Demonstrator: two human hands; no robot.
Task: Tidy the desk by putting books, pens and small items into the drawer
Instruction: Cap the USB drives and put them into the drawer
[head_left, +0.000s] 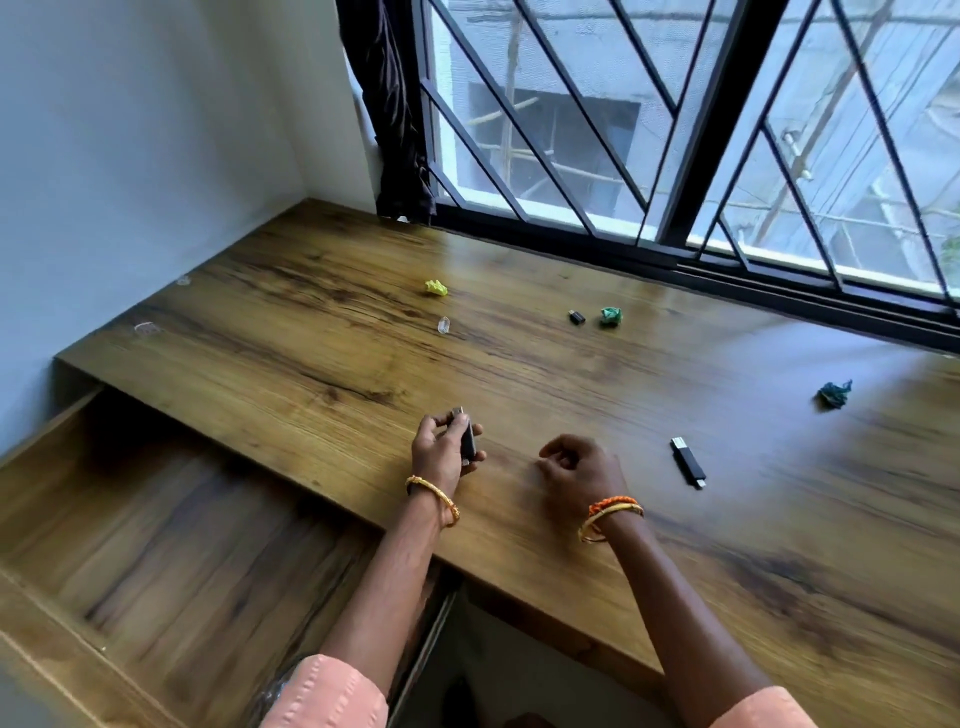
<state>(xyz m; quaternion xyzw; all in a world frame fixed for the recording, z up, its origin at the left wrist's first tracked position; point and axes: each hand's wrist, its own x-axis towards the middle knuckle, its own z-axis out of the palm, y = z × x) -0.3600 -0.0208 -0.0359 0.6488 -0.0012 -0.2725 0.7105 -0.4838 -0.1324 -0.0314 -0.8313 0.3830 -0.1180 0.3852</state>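
Wooden surface (311, 332) runs under a barred window, with its drawer (156, 530) pulled open at the left. The left hand (441, 452) holds a small dark stick (468, 441) above the front edge, fingers (441, 418) and thumb curled round it. The right hand (582, 470) hovers just beside, its fingers loosely curled on nothing. A second black stick (688, 461) lies to its right; paper balls lie farther back.

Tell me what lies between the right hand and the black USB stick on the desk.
Head view: only bare wooden desk between the right hand and the black USB stick.
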